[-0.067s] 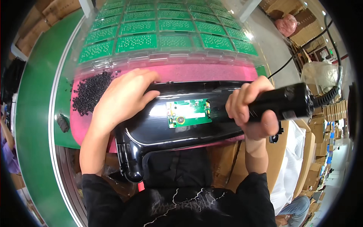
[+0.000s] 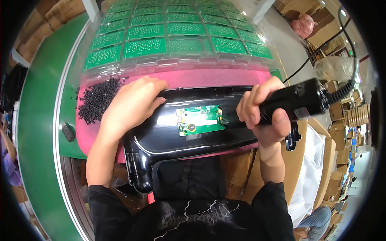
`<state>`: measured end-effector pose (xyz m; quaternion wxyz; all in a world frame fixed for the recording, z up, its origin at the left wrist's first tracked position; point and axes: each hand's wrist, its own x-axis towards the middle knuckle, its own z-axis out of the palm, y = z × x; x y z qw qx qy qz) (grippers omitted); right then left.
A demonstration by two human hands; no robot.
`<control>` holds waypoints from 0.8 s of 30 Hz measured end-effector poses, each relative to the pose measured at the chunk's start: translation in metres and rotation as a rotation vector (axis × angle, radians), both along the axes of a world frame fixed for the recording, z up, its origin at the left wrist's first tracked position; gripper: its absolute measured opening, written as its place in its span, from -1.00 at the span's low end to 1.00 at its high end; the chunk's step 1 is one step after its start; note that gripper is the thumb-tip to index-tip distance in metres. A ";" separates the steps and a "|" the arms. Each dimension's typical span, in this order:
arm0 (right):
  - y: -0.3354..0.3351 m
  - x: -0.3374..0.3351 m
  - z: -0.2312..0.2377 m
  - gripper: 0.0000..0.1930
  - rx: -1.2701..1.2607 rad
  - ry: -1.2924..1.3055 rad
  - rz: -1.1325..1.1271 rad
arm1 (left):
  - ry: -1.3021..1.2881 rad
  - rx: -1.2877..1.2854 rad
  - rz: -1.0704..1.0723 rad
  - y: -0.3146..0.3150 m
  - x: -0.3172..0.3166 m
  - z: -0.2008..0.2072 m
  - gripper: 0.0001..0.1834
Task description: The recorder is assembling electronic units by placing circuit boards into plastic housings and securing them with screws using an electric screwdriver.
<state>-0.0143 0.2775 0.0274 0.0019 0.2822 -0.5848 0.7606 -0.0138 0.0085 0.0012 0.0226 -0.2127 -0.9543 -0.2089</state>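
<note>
A long glossy black plastic housing (image 2: 193,146) lies across the pink mat, with a green circuit board (image 2: 201,125) set in its middle. My left hand (image 2: 138,100) is bent over the housing's far left edge, thumb on the upper face, gripping it. In my right hand (image 2: 265,110) is a corded black electric screwdriver (image 2: 299,100), fingers wrapped around its body. It lies tilted over the right part of the housing, cable end up and to the right. My hand hides its tip, so I cannot tell whether it touches anything.
Small black screws (image 2: 96,100) lie heaped on the pink mat (image 2: 217,76), left of my left hand. Clear trays of green boards (image 2: 144,47) stand beyond it. A dark lump (image 2: 68,132) sits on the green table. Right of me is an open carton (image 2: 295,172) with white lining.
My right hand and the screwdriver have moved slightly left, and the tool's cable end has risen. My left hand has shifted only a little; the housing stays about where it was.
</note>
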 end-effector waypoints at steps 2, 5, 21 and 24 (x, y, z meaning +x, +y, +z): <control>0.003 -0.006 0.001 -0.50 -0.007 -0.023 0.068 | -0.035 -0.021 0.001 -0.002 -0.003 -0.005 -0.72; 0.011 -0.014 0.013 -0.61 -0.118 -0.319 -0.117 | -0.024 -0.028 -0.006 0.001 -0.005 -0.012 -0.75; 0.111 0.021 0.074 -0.61 -0.039 0.293 -0.667 | 0.074 0.140 -0.008 -0.010 0.033 0.033 -0.77; 0.148 0.038 0.092 -0.64 0.049 0.566 -0.767 | 0.092 0.295 0.229 -0.047 0.084 0.043 -0.84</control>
